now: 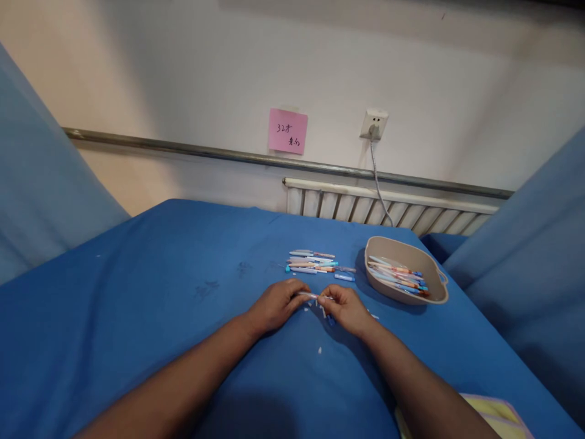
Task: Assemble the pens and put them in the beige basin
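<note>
Between my two hands is a thin, pale pen (312, 296), held roughly level just above the blue cloth. My left hand (280, 302) pinches its left end, and my right hand (343, 306) grips it at the right; the fingers hide much of it. Under and beside my right fingers lie small white bits (306, 309) and a dark blue piece (331, 320), partly covered. Beyond my hands a loose pile of pens (311, 262) lies on the cloth, in white, orange and light blue. A blue-and-white pen cap or barrel (344, 277) rests at its right.
A beige basin (397, 247) holding several pens stands at the right. Blue cloth (159, 292) covers the table. Behind are a radiator (347, 201), a metal rail (205, 152), a pink note (287, 131) and a socket (374, 124) with a cord. A yellow item (496, 411) lies at lower right.
</note>
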Demonstrator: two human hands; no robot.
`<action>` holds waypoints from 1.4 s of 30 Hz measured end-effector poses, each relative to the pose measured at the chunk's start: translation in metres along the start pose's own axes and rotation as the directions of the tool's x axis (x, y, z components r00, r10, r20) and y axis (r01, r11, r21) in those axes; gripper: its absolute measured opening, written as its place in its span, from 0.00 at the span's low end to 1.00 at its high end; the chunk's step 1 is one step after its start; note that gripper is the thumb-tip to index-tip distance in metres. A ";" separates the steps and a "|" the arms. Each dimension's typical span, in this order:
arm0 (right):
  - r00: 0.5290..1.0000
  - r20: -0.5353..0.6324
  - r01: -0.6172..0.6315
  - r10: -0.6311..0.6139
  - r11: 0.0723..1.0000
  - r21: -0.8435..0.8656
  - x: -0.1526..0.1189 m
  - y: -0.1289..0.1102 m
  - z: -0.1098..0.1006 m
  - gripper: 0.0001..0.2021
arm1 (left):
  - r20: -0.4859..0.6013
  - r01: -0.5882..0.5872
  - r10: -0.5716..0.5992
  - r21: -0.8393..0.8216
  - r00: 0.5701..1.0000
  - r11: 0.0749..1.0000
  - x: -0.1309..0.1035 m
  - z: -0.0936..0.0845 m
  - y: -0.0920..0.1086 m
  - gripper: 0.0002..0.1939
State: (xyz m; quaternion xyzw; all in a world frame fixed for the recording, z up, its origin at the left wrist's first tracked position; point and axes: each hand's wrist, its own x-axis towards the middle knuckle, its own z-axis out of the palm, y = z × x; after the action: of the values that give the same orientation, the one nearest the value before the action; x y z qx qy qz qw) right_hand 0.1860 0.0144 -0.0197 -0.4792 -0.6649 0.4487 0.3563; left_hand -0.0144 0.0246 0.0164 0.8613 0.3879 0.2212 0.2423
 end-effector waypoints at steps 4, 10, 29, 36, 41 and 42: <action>1.000 -0.015 -0.002 0.002 0.999 -0.039 -0.001 -0.003 0.000 0.12 | -0.019 0.056 -0.056 0.005 0.998 0.998 -0.001 0.002 0.001 0.11; 1.000 -0.018 0.010 -0.011 0.999 -0.053 -0.001 -0.005 -0.002 0.12 | -0.022 0.091 -0.091 -0.002 0.996 0.996 -0.003 0.001 0.005 0.10; 0.992 -0.080 0.087 -0.095 0.991 -0.100 -0.005 -0.010 0.002 0.11 | -0.091 0.068 -0.063 0.056 0.994 0.996 0.000 0.001 0.008 0.06; 0.996 -0.080 0.047 -0.046 0.999 0.011 -0.001 -0.007 0.003 0.13 | -0.086 0.060 -0.056 0.039 0.995 0.997 -0.002 0.002 0.010 0.06; 0.996 0.009 -0.092 0.091 0.982 0.164 0.003 -0.005 0.007 0.17 | -0.097 0.037 -0.031 0.062 0.995 0.997 -0.004 0.002 0.010 0.06; 0.998 -0.049 -0.034 0.039 0.995 0.093 0.002 -0.007 0.007 0.16 | -0.103 0.047 -0.041 0.055 0.994 0.997 -0.003 0.003 0.009 0.05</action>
State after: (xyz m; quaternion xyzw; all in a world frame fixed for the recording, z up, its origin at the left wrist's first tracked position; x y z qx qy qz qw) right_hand 0.1775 0.0133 -0.0156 -0.4854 -0.6254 0.4732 0.3866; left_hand -0.0097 0.0164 0.0186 0.8468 0.4247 0.2483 0.2022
